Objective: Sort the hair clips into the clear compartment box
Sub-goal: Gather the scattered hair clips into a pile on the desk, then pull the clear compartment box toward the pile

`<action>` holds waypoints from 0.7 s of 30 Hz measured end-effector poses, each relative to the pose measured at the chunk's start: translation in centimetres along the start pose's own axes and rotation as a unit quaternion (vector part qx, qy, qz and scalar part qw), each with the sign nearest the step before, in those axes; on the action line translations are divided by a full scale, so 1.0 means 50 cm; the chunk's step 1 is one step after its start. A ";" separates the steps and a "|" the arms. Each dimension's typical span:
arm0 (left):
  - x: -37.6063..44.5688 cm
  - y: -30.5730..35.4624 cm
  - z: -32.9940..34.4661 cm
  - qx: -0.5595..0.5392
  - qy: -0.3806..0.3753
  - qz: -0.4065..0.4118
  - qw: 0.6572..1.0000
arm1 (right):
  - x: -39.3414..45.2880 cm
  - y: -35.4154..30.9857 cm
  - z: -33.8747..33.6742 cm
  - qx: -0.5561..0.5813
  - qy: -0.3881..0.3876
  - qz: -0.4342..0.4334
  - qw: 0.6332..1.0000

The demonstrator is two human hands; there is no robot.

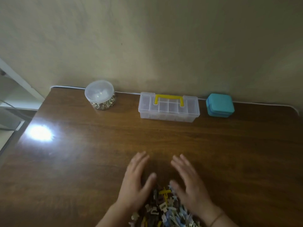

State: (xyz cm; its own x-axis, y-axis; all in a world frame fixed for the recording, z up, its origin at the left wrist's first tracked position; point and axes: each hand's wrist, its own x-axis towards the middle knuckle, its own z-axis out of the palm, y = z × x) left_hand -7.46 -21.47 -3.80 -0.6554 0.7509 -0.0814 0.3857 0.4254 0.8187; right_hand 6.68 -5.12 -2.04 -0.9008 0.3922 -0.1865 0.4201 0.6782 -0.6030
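Observation:
A heap of small hair clips [165,210] in yellow, white, blue and brown lies at the near edge of the brown wooden table [82,161]. My left hand [136,181] and my right hand [188,182] flank the heap, fingers straight and spread, blurred, touching its sides and holding nothing. The clear compartment box [168,107] with a yellow handle stands with its lid down at the back of the table against the wall, well beyond both hands.
A round clear jar [100,95] of small golden items stands at the back left. A teal square box [220,104] sits at the back right. A white cable [127,92] runs along the wall. A bright glare spot [40,133] lies at the left.

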 end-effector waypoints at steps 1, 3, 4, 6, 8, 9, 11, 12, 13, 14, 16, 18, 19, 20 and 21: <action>0.035 0.012 -0.009 -0.016 0.039 -0.032 0.999 | 0.023 0.004 -0.017 0.026 0.049 0.031 0.998; 0.120 0.036 -0.030 -0.073 0.115 -0.108 0.985 | 0.086 0.022 -0.058 0.068 0.129 0.095 0.985; 0.167 0.044 -0.044 -0.118 0.149 -0.156 0.969 | 0.120 0.024 -0.087 0.103 0.155 0.135 0.973; 0.253 0.060 -0.075 -0.228 0.173 -0.266 0.920 | 0.191 0.031 -0.145 0.210 0.204 0.222 0.930; 0.320 0.070 -0.093 -0.393 0.124 -0.353 0.840 | 0.251 0.038 -0.186 0.346 0.230 0.303 0.858; 0.340 0.082 -0.097 -0.480 0.086 -0.377 0.787 | 0.274 0.041 -0.197 0.425 0.221 0.333 0.812; 0.365 0.102 -0.094 -0.544 0.037 -0.392 0.741 | 0.305 0.036 -0.209 0.578 0.184 0.358 0.710; 0.373 0.109 -0.087 -0.534 0.021 -0.396 0.747 | 0.314 0.030 -0.211 0.627 0.170 0.362 0.669; 0.380 0.115 -0.079 -0.512 0.015 -0.402 0.758 | 0.321 0.022 -0.211 0.647 0.162 0.365 0.650; 0.386 0.117 -0.073 -0.492 0.015 -0.409 0.768 | 0.325 0.014 -0.208 0.648 0.156 0.370 0.647; 0.394 0.123 -0.066 -0.461 0.027 -0.418 0.783 | 0.329 0.007 -0.200 0.638 0.155 0.378 0.653; 0.397 0.125 -0.064 -0.441 0.032 -0.420 0.793 | 0.328 0.005 -0.195 0.627 0.155 0.382 0.661; 0.396 0.127 -0.064 -0.437 0.031 -0.416 0.797 | 0.324 0.005 -0.193 0.621 0.151 0.384 0.666; 0.392 0.127 -0.064 -0.437 0.029 -0.413 0.799 | 0.319 0.004 -0.193 0.611 0.149 0.386 0.674; 0.384 0.126 -0.065 -0.436 0.026 -0.412 0.800 | 0.312 0.003 -0.191 0.604 0.147 0.387 0.681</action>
State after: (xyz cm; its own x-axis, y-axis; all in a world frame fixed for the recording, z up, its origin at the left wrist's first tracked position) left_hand -19.74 -6.00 1.62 -0.4882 0.3652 -0.7926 -0.7758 0.2344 0.5858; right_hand -6.25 7.04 2.36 -0.3248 0.5696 -0.7551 0.1986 -0.7395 -0.6432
